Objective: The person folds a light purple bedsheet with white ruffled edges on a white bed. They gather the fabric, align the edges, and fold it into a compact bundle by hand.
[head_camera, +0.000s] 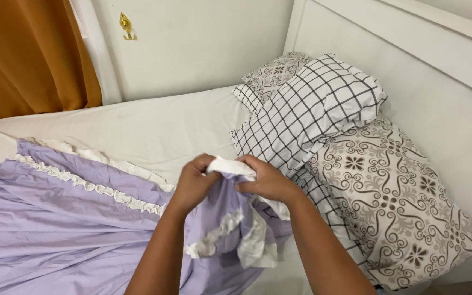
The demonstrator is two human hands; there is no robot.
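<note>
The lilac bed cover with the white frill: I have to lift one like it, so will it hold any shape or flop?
Probably floppy: the lilac bed cover lies in soft folds, and its corner droops below the left hand and right hand that pinch it. It likely drags rather than slides, since most of it rests spread on the white sheet.

Bare sheet (154, 123) open ahead and left of both hands, passable to the wall (203, 43). Right side blocked: checked pillow (312, 109) over patterned pillow (400, 202), against the headboard (438, 71). Lilac cover (55, 218) heaped lower left. Curtain (23, 54) far left.
</note>
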